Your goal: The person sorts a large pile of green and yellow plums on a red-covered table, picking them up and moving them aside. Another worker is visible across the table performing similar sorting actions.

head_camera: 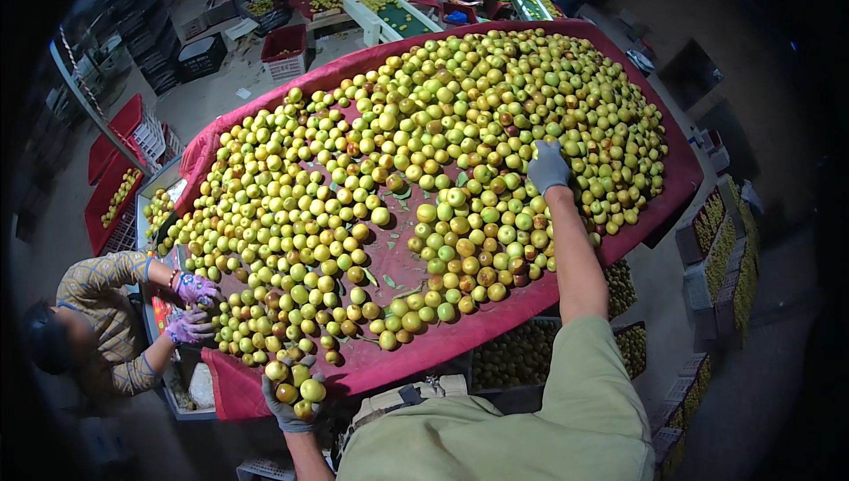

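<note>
Round yellow-green fruits that look like jujubes (457, 242), some with brown patches, lie spread over a table covered in red cloth (391, 255). My left hand (285, 417), in a grey glove, holds several fruits (312, 390) in its palm at the near edge of the cloth. Reaching forward over the right part of the heap, my right hand (548, 166) wears a grey glove too. Its fingertips are among the fruits, and whether they grip one is hidden. Green leaves (389, 282) lie in the gap between the heaps.
At the table's left end, a person in purple patterned gloves (192, 308) touches the fruits. Filled crates (516, 355) stand under the near edge, with more crates (713, 235) stacked at right. Red crates (113, 202) stand at left. Beyond are a conveyor (398, 17) and other people.
</note>
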A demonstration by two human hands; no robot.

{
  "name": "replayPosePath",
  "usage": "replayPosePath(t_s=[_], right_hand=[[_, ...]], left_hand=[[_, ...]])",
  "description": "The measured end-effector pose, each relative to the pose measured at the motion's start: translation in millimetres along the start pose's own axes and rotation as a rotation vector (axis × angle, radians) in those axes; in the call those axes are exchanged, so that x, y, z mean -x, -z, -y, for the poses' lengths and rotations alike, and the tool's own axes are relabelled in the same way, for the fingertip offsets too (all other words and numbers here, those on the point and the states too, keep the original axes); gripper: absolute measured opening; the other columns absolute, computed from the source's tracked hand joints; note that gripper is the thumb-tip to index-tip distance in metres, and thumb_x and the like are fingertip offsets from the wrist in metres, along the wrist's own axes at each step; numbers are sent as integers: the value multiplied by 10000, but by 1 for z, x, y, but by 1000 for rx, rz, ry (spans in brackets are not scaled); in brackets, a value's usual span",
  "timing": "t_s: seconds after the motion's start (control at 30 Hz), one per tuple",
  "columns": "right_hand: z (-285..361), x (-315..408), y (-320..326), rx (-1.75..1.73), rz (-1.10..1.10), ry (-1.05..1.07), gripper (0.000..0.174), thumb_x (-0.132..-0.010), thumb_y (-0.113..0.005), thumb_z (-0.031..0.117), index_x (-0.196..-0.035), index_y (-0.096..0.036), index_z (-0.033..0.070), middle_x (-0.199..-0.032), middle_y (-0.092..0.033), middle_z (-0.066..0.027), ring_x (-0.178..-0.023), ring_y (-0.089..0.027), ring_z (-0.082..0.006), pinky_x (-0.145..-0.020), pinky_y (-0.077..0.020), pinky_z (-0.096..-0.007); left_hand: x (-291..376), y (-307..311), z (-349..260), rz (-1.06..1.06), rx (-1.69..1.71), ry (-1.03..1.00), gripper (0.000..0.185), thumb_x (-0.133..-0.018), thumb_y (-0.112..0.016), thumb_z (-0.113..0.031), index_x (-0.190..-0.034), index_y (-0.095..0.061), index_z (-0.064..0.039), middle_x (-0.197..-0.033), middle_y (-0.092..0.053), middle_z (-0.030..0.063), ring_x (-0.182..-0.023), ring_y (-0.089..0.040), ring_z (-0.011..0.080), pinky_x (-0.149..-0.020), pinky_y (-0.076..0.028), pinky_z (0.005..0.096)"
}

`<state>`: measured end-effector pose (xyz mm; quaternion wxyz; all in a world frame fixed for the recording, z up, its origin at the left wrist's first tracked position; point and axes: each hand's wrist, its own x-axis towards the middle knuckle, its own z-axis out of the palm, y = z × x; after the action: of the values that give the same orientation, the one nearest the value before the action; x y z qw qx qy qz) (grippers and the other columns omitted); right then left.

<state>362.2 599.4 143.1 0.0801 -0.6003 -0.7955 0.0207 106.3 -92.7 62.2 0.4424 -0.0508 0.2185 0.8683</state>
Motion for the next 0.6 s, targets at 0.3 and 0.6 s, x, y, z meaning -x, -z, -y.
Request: replayPosePath(t_s=[0.3,0.6], right_hand=[[25,25,-27,52,115,117,502,-983,-645,195,-1471,-593,91,-1470,-562,-294,-1162,-733,-500,-976,-627,-569],[82,97,-39,-115,82,372,491,-949,-722,258,-1396,-642,72,-1331,-655,-247,-1188,-713,-449,-974,-616,-542]], left_hand=[[3,-1,7,9,-26,-73,649,-1105,-567,-609,-1450,-649,-65,-1470,-669,188,-1365,-657,422,-944,-658,621],[4,4,4,10,-58,-24,694,-1094,-584,-625,-1487,-637,-55,-1500,-654,170,-1381,-648,434,-961,-673,642]])
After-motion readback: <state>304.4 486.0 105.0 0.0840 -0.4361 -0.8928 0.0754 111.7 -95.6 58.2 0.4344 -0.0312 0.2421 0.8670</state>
